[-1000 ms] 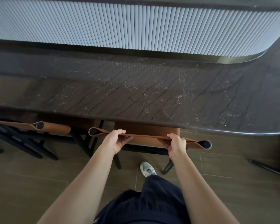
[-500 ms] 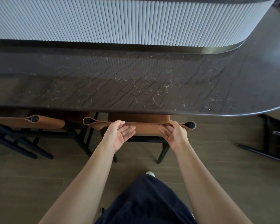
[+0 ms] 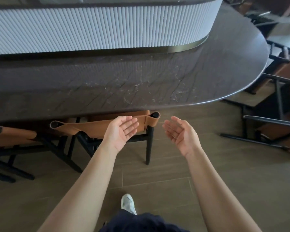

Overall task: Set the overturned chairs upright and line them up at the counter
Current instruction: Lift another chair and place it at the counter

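An upright chair (image 3: 90,127) with a tan leather backrest and black legs stands tucked under the dark marble counter (image 3: 124,84). My left hand (image 3: 120,131) hovers palm up in front of its backrest, fingers straight, holding nothing. My right hand (image 3: 179,133) is off the chair to the right, palm up and empty. A second upright tan chair (image 3: 12,136) stands at the counter to the left. An overturned chair (image 3: 274,128) with a black frame lies on the floor at the right, past the counter's rounded end.
A white ribbed counter front (image 3: 99,25) rises behind the marble top. More chair frames (image 3: 281,52) sit at the far right. The floor is brown tile (image 3: 157,181), and my shoe (image 3: 128,204) shows at the bottom.
Both hands let go of the chair's backrest and drew back, turning palm up. The view swung right, bringing the counter's rounded end and the overturned chair into sight.
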`<state>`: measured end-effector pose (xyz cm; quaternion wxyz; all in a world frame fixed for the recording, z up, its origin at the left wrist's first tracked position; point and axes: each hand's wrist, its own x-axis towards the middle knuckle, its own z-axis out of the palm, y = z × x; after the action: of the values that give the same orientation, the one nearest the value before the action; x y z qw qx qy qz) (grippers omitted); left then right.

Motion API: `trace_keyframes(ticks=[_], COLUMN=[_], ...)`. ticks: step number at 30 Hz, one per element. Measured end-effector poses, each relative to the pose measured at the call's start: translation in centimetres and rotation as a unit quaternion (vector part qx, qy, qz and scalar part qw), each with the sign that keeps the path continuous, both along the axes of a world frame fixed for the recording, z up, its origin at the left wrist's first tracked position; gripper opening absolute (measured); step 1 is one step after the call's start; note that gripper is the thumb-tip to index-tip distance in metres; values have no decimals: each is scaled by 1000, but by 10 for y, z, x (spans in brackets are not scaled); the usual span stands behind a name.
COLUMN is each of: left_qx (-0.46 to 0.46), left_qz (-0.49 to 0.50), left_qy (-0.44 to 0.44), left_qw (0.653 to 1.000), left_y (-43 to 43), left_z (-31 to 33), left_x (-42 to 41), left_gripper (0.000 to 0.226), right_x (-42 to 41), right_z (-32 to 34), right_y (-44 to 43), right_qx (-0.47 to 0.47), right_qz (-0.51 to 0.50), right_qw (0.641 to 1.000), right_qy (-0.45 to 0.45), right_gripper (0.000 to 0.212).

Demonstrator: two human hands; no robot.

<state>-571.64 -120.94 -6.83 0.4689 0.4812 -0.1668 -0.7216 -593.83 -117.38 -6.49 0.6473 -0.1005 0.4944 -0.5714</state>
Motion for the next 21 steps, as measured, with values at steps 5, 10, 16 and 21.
trace_keyframes(ticks=[5,10,16,21], left_qx=[-29,-51,-67,-85], left_qz=[-32,-78,-160,-262], left_qy=[14,5,1,-1], left_qw=[999,996,985,961], left_y=[33,65,97,114], left_z=[16,29,34,40], left_x=[-85,-165,-256,-319], left_gripper=[27,25,26,24], right_x=[-74,-146,-229,-278], right_z=[18,23,22,18], right_y=[51,104,166,208], right_qx=[-27,-28,-20,-9], right_qz=[-11,-42,-103,-166], right_qw=[999,996,988,980], right_qy=[25,77,109,113], right_gripper=[24,25,26,25])
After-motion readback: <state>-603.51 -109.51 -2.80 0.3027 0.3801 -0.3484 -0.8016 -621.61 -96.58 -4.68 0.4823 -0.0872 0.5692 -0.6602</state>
